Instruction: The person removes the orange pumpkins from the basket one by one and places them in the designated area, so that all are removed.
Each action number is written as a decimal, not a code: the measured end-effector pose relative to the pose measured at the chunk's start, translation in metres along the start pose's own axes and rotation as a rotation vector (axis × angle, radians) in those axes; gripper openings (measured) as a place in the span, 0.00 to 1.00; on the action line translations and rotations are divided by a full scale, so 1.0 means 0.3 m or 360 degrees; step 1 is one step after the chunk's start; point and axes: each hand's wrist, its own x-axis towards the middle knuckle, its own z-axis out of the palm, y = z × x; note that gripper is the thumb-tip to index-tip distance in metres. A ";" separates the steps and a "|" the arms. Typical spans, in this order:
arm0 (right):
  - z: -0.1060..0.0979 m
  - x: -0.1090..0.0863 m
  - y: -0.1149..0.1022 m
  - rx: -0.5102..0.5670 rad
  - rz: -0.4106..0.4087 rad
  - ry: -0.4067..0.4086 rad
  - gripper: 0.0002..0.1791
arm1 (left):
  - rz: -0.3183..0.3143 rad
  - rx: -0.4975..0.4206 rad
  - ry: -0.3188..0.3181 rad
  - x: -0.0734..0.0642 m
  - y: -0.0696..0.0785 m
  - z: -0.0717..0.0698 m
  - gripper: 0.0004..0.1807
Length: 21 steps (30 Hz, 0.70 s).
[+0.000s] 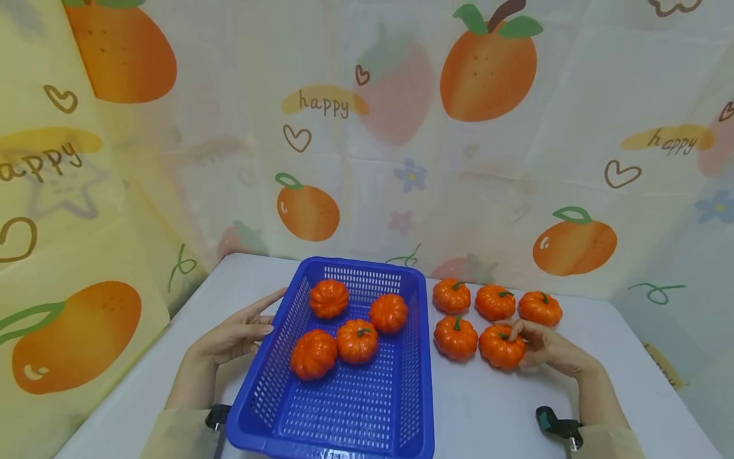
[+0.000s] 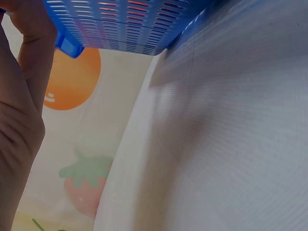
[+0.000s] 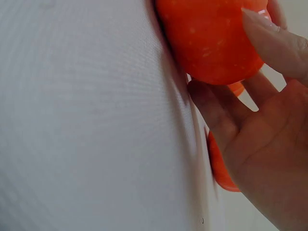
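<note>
My right hand [image 1: 547, 347] grips a small orange pumpkin [image 1: 500, 349] in the front row on the table. The right wrist view shows the thumb on the side of this pumpkin [image 3: 211, 38], with other fingers around it, down by the white surface. A blue plastic basket [image 1: 429, 382] stands left of that row and holds several similar pumpkins, one with its green stem up [image 1: 358, 342]. Along the basket's left side, my left hand [image 1: 232, 335] has its fingers extended against the rim. The basket's slotted wall [image 2: 120, 24] appears above this hand's wrist camera.
Close beside the held one sits another pumpkin [image 1: 455, 338]. Behind them is a row of three, with one at its right end [image 1: 540, 308]. A fruit-printed curtain [image 1: 367, 159] hangs behind the white table [image 1: 476, 414] and along its left side.
</note>
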 end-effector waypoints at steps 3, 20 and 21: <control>0.000 -0.007 0.005 -0.0003 -0.0003 0.0039 0.19 | -0.0005 0.0003 0.0015 0.001 -0.002 0.001 0.40; -0.020 -0.038 -0.004 0.0001 -0.0007 0.0103 0.21 | -0.0014 0.0012 0.0029 0.001 0.000 0.000 0.40; -0.021 -0.041 -0.005 0.0011 -0.0030 0.0106 0.21 | -0.0015 0.0015 0.0025 0.001 -0.001 0.000 0.40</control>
